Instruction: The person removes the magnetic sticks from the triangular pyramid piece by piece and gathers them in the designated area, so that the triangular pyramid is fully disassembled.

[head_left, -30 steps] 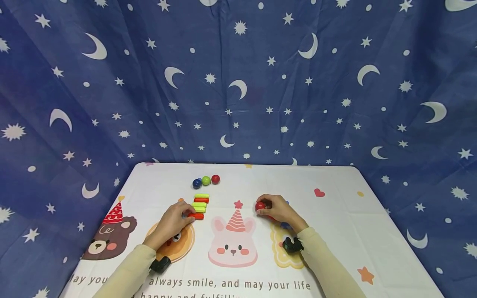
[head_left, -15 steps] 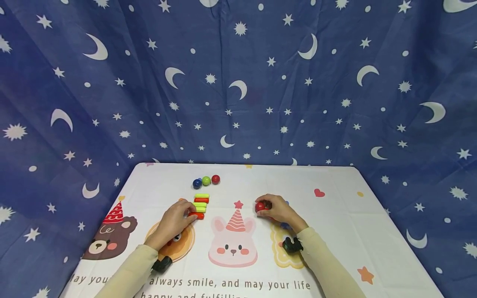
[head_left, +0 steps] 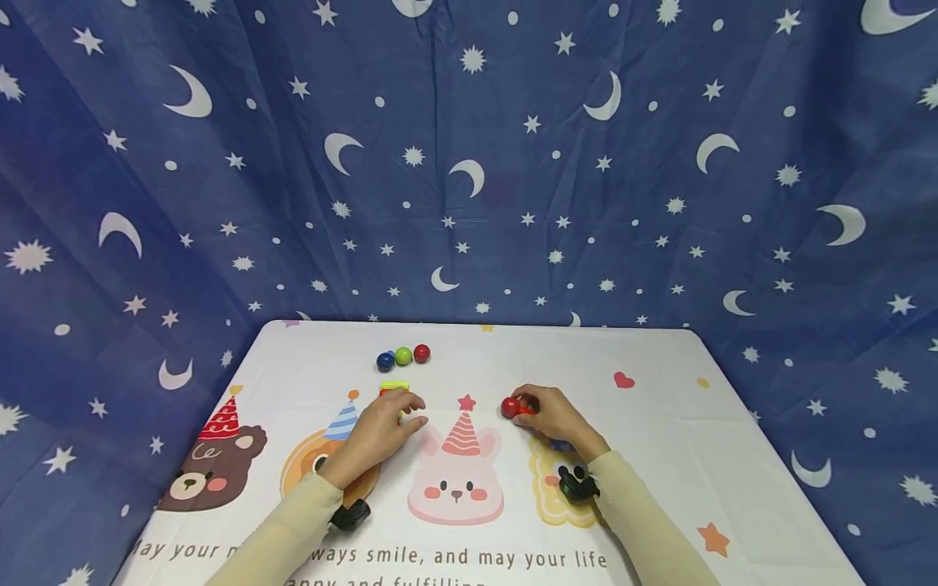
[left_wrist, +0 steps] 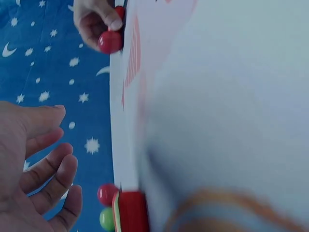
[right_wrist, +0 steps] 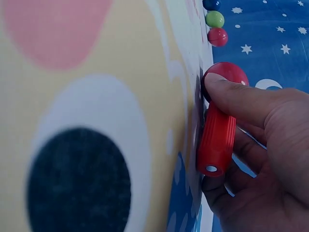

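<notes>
My right hand (head_left: 555, 417) pinches a red ball and rod at the table's right middle. In the right wrist view the thumb lies on the red ball (right_wrist: 231, 73). Against it sits a ribbed red rod (right_wrist: 217, 142) with a small pale dot in its end. The ball and rod touch; whether they are joined I cannot tell. My left hand (head_left: 381, 431) hovers by the stacked rods, fingers loosely bent and holding nothing. A yellow-green rod (head_left: 396, 385) shows behind it; the left hand hides most of the other rods. A red rod (left_wrist: 131, 212) appears in the left wrist view.
At the back left stand a dark blue ball (head_left: 385, 362), a green ball (head_left: 403, 356) and a red ball (head_left: 421, 353). A blue piece (head_left: 561, 445) lies partly hidden beneath the right wrist. A starry blue curtain (head_left: 469, 244) hangs behind the printed white tablecloth (head_left: 623, 423).
My left hand has come off the front red rod and moved right, now covering most of the rod row. The right hand stays nearly in place with its ball and rod.
</notes>
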`<state>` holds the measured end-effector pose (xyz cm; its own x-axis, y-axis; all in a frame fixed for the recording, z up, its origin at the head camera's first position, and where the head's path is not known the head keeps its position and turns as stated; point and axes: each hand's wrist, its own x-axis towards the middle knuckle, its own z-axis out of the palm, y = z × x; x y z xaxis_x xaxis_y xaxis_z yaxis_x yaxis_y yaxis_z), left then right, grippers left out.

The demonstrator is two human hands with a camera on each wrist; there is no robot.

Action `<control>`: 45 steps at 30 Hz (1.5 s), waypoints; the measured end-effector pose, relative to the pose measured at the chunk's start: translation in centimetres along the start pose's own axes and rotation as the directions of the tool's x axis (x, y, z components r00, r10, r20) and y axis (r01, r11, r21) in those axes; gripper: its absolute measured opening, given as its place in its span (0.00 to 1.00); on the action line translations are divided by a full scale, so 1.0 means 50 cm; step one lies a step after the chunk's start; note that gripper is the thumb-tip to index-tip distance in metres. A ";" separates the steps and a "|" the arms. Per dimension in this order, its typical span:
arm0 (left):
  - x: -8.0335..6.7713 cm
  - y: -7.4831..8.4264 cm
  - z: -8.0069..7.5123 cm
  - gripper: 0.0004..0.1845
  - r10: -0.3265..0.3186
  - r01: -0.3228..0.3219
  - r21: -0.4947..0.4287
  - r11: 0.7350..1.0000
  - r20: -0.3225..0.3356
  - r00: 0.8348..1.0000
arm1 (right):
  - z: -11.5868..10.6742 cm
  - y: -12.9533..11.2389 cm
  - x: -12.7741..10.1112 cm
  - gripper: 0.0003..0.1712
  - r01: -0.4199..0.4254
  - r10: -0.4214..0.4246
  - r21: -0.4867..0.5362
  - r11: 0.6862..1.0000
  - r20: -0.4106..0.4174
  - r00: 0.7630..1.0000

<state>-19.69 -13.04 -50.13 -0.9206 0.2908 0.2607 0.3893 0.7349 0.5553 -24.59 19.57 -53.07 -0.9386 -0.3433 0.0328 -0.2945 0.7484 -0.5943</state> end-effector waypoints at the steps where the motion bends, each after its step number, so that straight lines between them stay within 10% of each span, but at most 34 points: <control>1: 0.004 0.004 0.006 0.11 0.002 -0.002 -0.009 1.000 0.011 1.000 | 0.000 0.001 0.000 0.21 -0.002 0.002 0.007 1.000 -0.004 1.000; 27: 0.128 0.079 0.149 0.23 0.059 0.002 -0.240 0.971 0.244 0.968 | 0.002 0.006 0.002 0.10 0.035 -0.035 -0.005 0.999 -0.046 0.998; 45: 0.161 0.087 0.202 0.20 0.058 0.010 -0.263 0.965 0.250 0.966 | -0.001 0.007 -0.003 0.14 0.026 -0.027 -0.009 1.000 -0.037 0.999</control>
<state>-25.71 -1.34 -53.61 -0.8744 0.4773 0.0865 0.3745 0.5509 0.7459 -24.55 19.93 -53.25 -0.9364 -0.3422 0.0781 -0.3208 0.7443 -0.5858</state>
